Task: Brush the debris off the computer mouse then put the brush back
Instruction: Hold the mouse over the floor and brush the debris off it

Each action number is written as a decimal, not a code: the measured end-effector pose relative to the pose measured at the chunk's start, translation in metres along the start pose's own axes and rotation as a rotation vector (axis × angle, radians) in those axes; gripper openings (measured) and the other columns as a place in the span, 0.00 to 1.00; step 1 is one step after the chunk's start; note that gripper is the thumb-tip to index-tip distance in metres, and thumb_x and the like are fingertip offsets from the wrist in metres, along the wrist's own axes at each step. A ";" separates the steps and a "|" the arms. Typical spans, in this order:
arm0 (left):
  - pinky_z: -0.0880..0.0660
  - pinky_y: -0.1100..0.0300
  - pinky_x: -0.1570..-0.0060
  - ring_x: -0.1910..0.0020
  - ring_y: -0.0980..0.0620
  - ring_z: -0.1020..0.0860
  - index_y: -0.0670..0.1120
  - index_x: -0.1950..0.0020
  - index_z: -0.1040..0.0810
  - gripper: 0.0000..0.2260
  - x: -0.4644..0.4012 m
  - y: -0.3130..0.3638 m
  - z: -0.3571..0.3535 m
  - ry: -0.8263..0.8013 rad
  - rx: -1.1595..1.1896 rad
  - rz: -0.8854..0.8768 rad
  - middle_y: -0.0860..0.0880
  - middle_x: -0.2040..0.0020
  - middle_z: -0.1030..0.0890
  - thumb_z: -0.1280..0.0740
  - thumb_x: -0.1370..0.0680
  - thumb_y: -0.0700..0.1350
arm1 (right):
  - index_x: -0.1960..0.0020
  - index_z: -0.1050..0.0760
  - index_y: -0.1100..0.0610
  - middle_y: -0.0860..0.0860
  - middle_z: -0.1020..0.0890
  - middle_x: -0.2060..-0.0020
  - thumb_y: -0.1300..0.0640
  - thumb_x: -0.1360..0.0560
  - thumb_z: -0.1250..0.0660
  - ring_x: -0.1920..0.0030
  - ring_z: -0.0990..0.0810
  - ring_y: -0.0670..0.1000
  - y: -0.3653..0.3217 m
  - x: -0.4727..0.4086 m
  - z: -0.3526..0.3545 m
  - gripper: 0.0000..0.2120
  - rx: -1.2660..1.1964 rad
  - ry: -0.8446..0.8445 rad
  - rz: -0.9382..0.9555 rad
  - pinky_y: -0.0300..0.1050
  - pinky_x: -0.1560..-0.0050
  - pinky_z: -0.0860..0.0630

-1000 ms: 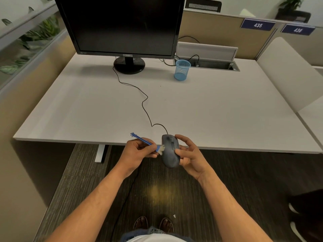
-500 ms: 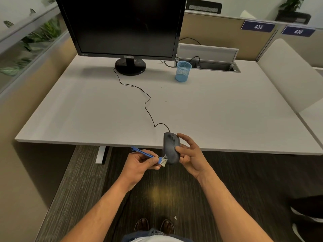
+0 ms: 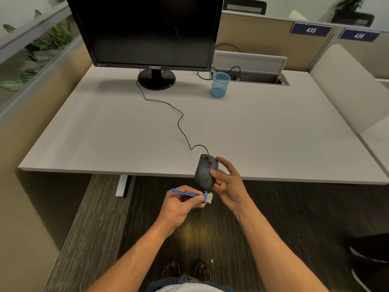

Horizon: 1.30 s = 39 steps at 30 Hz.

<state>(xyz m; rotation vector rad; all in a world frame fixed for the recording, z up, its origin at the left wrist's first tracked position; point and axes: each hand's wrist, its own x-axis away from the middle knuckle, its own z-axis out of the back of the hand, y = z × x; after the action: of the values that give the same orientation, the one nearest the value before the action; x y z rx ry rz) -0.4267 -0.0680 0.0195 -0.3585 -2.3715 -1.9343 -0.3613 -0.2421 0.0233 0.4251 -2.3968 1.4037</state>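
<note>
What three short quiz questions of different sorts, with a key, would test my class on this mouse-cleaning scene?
1. True or false: the mouse lies flat on the desk.
2. Which of the hands holds the brush? A) left hand B) right hand
3. Fill in: the blue mesh cup stands to the ____ of the monitor stand.

Key: 1. False; the right hand holds it up at the desk's near edge. 2. A. 3. Right.
</note>
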 end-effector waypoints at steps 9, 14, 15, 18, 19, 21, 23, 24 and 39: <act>0.17 0.56 0.53 0.51 0.43 0.15 0.40 0.47 0.17 0.12 0.000 0.007 0.009 0.034 0.000 -0.022 0.42 0.52 0.14 0.26 0.29 0.43 | 0.33 0.24 0.52 0.61 0.18 0.40 0.66 0.33 0.24 0.42 0.16 0.61 -0.003 0.004 0.005 0.29 0.012 -0.001 0.000 0.59 0.47 0.17; 0.17 0.52 0.51 0.52 0.44 0.15 0.40 0.47 0.17 0.14 -0.003 0.013 0.011 0.090 -0.064 -0.049 0.43 0.52 0.14 0.26 0.29 0.45 | 0.33 0.24 0.51 0.60 0.18 0.40 0.68 0.31 0.25 0.40 0.18 0.62 0.000 0.005 0.005 0.29 0.053 -0.018 0.000 0.60 0.46 0.17; 0.17 0.52 0.52 0.52 0.45 0.15 0.41 0.48 0.17 0.12 -0.002 0.013 0.008 0.082 -0.088 -0.049 0.44 0.53 0.14 0.26 0.29 0.45 | 0.33 0.24 0.51 0.61 0.18 0.40 0.68 0.31 0.25 0.40 0.18 0.62 0.000 0.006 0.005 0.29 0.052 -0.020 -0.001 0.59 0.46 0.17; 0.17 0.56 0.55 0.54 0.47 0.15 0.45 0.50 0.16 0.06 0.002 0.007 0.001 -0.007 -0.187 -0.058 0.47 0.54 0.14 0.25 0.26 0.41 | 0.33 0.24 0.51 0.61 0.18 0.40 0.69 0.29 0.26 0.41 0.17 0.61 0.001 0.007 0.004 0.28 0.060 -0.021 0.002 0.56 0.50 0.17; 0.17 0.56 0.55 0.54 0.48 0.15 0.47 0.50 0.15 0.05 0.004 0.005 -0.001 -0.036 -0.225 -0.065 0.48 0.54 0.14 0.26 0.25 0.42 | 0.33 0.24 0.51 0.61 0.18 0.41 0.69 0.29 0.26 0.41 0.17 0.60 0.000 0.007 0.005 0.28 0.069 -0.020 0.005 0.55 0.50 0.16; 0.17 0.54 0.53 0.55 0.50 0.15 0.50 0.50 0.15 0.05 0.004 0.005 -0.005 -0.037 -0.303 -0.085 0.51 0.54 0.14 0.25 0.25 0.44 | 0.33 0.24 0.50 0.61 0.18 0.41 0.70 0.29 0.26 0.43 0.16 0.59 0.000 0.008 0.005 0.28 0.089 -0.015 0.013 0.54 0.51 0.16; 0.18 0.55 0.52 0.55 0.54 0.16 0.52 0.50 0.16 0.05 0.002 0.007 -0.007 0.047 -0.384 -0.113 0.55 0.55 0.14 0.25 0.25 0.46 | 0.32 0.25 0.50 0.61 0.18 0.41 0.69 0.30 0.25 0.45 0.14 0.58 0.000 0.009 0.004 0.30 0.093 -0.014 0.017 0.52 0.52 0.16; 0.18 0.56 0.52 0.55 0.56 0.16 0.53 0.50 0.16 0.05 0.001 0.008 -0.007 0.101 -0.411 -0.127 0.56 0.56 0.14 0.25 0.25 0.46 | 0.32 0.25 0.50 0.61 0.18 0.41 0.68 0.31 0.25 0.46 0.14 0.57 0.000 0.010 0.004 0.30 0.090 -0.015 0.018 0.52 0.53 0.16; 0.19 0.60 0.55 0.58 0.55 0.15 0.51 0.51 0.16 0.03 -0.011 0.022 0.018 0.222 -0.383 -0.122 0.54 0.56 0.14 0.26 0.24 0.45 | 0.31 0.26 0.51 0.58 0.14 0.47 0.71 0.28 0.27 0.46 0.14 0.57 0.002 0.010 0.008 0.30 0.107 -0.027 -0.005 0.53 0.53 0.16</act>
<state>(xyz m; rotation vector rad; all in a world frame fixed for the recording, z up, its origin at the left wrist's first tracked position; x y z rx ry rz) -0.4099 -0.0480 0.0346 -0.0102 -1.9250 -2.3442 -0.3723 -0.2493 0.0219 0.4792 -2.3478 1.5379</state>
